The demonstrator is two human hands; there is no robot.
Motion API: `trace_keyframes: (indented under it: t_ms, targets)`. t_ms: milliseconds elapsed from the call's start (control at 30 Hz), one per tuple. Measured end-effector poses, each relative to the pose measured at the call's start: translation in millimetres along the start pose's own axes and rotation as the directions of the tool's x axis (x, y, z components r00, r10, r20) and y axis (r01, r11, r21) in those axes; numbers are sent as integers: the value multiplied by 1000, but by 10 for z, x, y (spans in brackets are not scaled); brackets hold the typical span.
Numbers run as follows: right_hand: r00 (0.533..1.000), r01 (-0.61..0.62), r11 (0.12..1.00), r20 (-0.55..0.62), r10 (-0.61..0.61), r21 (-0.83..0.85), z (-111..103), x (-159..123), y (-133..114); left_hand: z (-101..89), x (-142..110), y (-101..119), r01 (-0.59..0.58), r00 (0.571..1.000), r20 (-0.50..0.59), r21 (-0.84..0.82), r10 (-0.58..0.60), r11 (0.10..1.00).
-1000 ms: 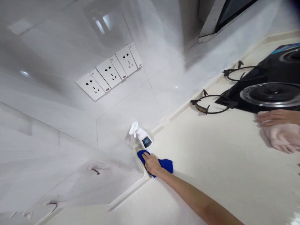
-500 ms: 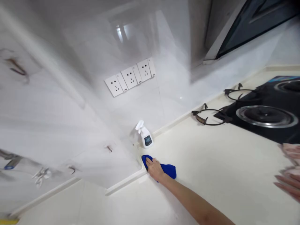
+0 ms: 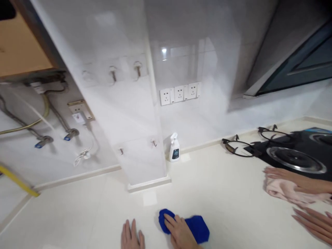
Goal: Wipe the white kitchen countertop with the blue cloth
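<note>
Blue cloth sits near-centre on the bench, pinned flat under the right hand, fingers spread for pressure. Left hand rests open beside it, bracing. Spray bottle stands far back.

Crumpled bright-blue microfibre cloth: lies flat on the cream table at the near edge, slightly right of centre, spread leftward and rightward in a lumpy oblong. Its left half is pressed under the right hand; its right half is exposed, edges rumpled.
</note>
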State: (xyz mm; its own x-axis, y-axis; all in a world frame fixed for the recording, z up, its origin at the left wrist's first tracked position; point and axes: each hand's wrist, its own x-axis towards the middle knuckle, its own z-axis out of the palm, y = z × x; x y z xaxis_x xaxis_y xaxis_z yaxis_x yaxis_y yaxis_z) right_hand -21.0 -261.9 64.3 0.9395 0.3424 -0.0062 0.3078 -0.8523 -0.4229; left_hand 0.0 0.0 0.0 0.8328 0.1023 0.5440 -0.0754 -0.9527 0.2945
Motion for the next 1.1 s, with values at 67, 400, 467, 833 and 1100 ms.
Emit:
trace_keyframes:
  t_ms: [67,400,467,833,1100]
  targets:
    - [999,-33,994,25,31,109,106,-111,-119,-83,-18,36,2,999,50,-22,-1,1000]
    - [959,-138,939,-193,206,315,45,-257,103,-261,-83,94,58,990,136,-177,-33,982]
    - [951,-151,933,-209,226,326,9,-243,25,-276,-92,90,75,988,148,-221,-42,972]
    - [904,18,648,-289,315,761,-694,25,-1088,-337,40,433,786,601,791,-611,113,98]
    - [811,20,643,-389,438,766,-133,144,-1306,-744,124,163,709,667,716,-695,206,120]
